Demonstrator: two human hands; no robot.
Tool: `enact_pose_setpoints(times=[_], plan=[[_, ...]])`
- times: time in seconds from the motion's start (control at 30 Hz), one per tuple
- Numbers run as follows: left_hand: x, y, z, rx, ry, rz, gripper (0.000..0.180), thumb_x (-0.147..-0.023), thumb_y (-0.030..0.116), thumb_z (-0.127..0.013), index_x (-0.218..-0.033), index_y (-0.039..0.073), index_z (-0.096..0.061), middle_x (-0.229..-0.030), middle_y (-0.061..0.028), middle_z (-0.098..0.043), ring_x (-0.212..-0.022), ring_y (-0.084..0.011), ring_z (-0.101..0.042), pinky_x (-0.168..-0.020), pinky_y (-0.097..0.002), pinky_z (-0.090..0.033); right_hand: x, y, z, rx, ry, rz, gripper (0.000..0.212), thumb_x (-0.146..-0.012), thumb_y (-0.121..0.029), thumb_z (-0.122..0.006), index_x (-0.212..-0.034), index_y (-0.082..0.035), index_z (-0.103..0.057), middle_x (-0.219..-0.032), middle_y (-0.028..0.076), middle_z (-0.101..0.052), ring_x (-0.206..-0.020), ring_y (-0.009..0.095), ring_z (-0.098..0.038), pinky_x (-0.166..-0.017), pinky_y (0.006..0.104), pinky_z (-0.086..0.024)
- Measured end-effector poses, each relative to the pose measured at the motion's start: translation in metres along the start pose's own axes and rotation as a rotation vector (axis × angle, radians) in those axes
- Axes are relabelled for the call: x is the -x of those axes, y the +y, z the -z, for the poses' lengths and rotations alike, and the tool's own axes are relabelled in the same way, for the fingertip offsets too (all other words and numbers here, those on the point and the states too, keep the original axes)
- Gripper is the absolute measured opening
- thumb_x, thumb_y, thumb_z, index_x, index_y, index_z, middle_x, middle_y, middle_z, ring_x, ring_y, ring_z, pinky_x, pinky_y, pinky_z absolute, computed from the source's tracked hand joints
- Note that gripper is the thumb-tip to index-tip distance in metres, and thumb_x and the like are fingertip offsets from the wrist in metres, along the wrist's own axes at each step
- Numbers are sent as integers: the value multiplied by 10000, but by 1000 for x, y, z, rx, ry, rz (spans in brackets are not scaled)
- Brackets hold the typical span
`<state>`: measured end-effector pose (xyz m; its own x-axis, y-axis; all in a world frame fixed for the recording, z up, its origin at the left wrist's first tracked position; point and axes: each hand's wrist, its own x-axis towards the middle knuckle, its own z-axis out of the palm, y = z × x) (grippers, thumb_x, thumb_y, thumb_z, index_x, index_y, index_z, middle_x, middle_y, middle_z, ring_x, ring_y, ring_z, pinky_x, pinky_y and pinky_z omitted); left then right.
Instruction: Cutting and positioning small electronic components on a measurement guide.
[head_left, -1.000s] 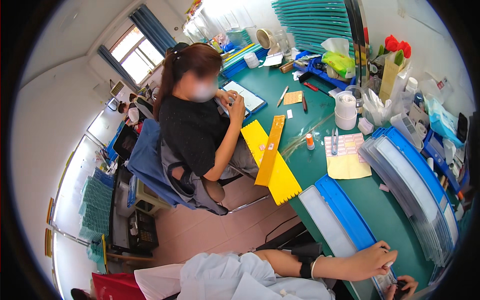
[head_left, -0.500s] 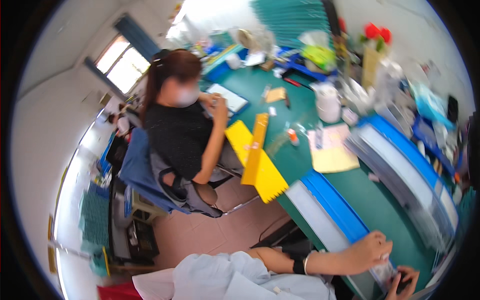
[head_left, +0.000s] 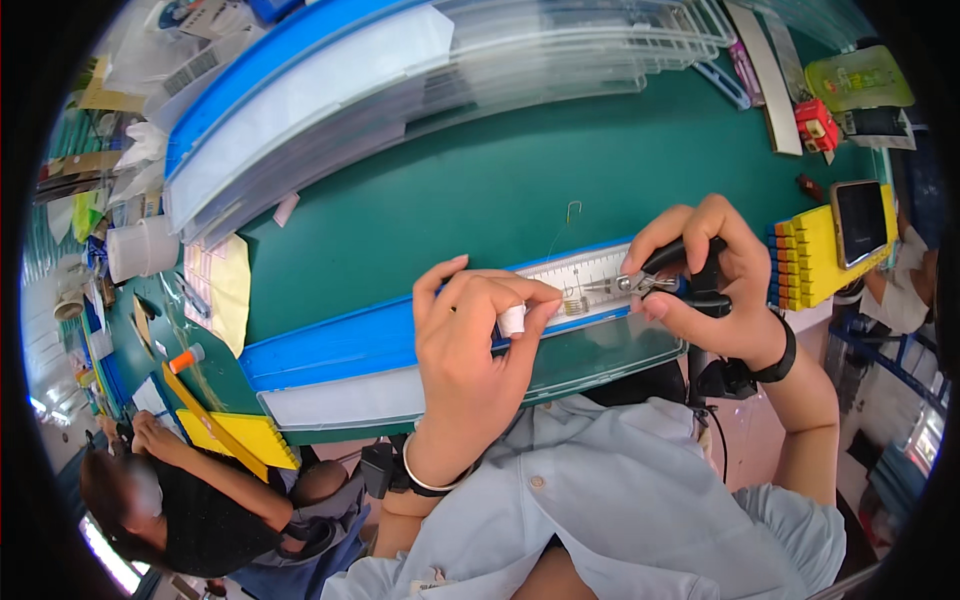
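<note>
My right hand (head_left: 725,290) grips needle-nose pliers (head_left: 627,285) by their black handles, jaws pointing left. Facing the jaws, my left hand (head_left: 465,345) has thumb and forefinger pinched together; whatever they hold is too small to make out. White tape wraps one of its fingers. Right beside those fingertips lie several small gold-coloured wire pieces (head_left: 575,304). Under both hands is a white ruler-marked strip (head_left: 590,270) in a long blue case (head_left: 330,350) with a clear lid. A thin hooked wire (head_left: 573,210) rises just beyond the strip.
A stack of clear plastic cases (head_left: 400,110) curves along the far side of the green table (head_left: 440,200). At right, a phone (head_left: 860,225) rests on a yellow rack (head_left: 812,260). An orange-capped bottle (head_left: 186,358) and another person (head_left: 200,490) are at left.
My view has swung right and down, from the seated person to my own hands. Both hands are now fully visible, and the pliers in my right hand show plainly.
</note>
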<state>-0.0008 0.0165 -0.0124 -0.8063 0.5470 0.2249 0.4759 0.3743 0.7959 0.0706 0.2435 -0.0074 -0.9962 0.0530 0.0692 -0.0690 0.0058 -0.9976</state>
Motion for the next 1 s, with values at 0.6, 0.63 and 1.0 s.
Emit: enact_pose_setpoints(times=[0.6, 0.63, 1.0], plan=[[9, -9, 0, 41, 26, 23, 289, -797, 34, -795, -835, 109, -519, -857, -7, -740, -807, -185, -672, -984, -446, -413, -5, 6, 1, 79, -181, 30, 519, -760, -156, -877, -901, -80, -383, -1026, 306, -645, -769, 230, -698, -674, 299, -616], [9, -10, -1, 45, 48, 19, 295, -791, 43, -804, -836, 112, -520, -859, -6, -741, -812, -184, -676, -1000, -451, -410, -4, 6, 2, 48, -167, 11, 520, -764, -175, -876, -900, -79, -384, -1025, 307, -646, -759, 228, -696, -667, 300, -618], [28, 4, 33, -340, -474, -81, 430, -814, 386, -737, -940, 172, -386, -1280, 22, -687, -1296, -280, -536, -1114, -580, -249, -4, 4, 5, 131, -156, -10, 466, -771, -153, -855, -877, -57, -411, -991, 294, -659, -789, 218, -686, -641, 300, -621]])
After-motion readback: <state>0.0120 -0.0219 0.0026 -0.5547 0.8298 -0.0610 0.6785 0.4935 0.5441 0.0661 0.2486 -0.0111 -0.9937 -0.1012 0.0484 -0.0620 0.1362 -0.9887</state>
